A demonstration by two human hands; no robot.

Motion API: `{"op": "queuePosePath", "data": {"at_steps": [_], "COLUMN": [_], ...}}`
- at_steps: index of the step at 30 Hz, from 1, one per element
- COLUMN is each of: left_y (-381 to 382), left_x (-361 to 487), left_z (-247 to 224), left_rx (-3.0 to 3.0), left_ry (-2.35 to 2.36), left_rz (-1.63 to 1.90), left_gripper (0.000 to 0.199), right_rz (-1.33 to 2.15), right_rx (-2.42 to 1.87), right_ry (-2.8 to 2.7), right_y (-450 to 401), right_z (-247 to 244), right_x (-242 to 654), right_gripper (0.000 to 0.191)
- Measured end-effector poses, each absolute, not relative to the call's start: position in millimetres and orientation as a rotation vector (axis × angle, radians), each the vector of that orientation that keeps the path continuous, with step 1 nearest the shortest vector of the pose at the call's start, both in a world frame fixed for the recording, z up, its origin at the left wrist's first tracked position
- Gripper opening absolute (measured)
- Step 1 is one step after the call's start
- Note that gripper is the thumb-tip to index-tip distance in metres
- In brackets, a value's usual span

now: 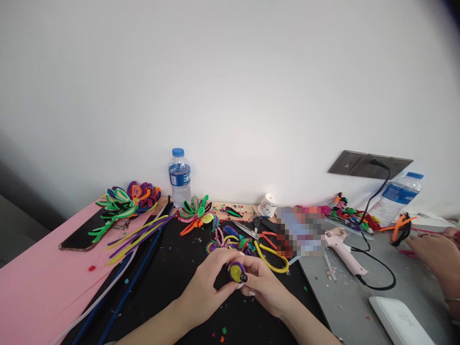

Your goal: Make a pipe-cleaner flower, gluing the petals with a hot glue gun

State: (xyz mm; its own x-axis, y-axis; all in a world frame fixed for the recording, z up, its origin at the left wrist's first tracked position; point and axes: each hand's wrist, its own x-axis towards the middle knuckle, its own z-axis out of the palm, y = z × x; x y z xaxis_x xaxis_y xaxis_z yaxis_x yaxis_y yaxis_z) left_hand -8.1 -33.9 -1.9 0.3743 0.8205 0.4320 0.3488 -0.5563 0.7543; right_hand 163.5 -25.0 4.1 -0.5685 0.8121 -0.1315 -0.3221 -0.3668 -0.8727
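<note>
Over the black mat, my left hand (210,278) and my right hand (264,282) meet with bent fingers around a small pipe-cleaner coil (235,273), yellow in the middle with a purple rim. A small round black piece (244,277) shows at its lower right edge, by my right thumb. Just beyond my fingers lie pipe-cleaner shapes (246,245) in green, blue, purple and pink. A bent yellow pipe cleaner (271,263) is to the right of them, and scissors (247,230) lie farther back. My fingers cover part of the coil.
A water bottle (180,179), a pipe-cleaner flower (194,214) and a paper cup (269,206) stand toward the wall. On the left are a phone (81,235) and loose pipe cleaners (140,235). A pink glue gun (347,256) with its cord lies right, near another person's hand (427,251).
</note>
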Motion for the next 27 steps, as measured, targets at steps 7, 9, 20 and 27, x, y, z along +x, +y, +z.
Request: {"op": "queuePosePath", "data": {"at_steps": [7, 9, 20, 27], "left_y": [-34, -35, -34, -36], "left_x": [-8, -8, -7, -7], "left_z": [1, 4, 10, 9], "left_rx": [2.128, 2.127, 2.119, 2.118], "left_ry": [0.984, 0.979, 1.038, 1.047], "left_rz": [1.130, 1.119, 1.092, 1.093], "left_gripper": [0.041, 0.039, 0.040, 0.041], "right_rz": [1.990, 1.994, 1.982, 1.986], "right_rx": [-0.721, -0.712, -0.757, -0.753], "right_ry": [-1.111, -1.114, -1.111, -1.093], "right_y": [-24, -24, -25, -26], "right_z": [5, 5, 7, 6], "right_x": [163, 163, 162, 163], "right_gripper": [0.018, 0.020, 0.022, 0.021]}}
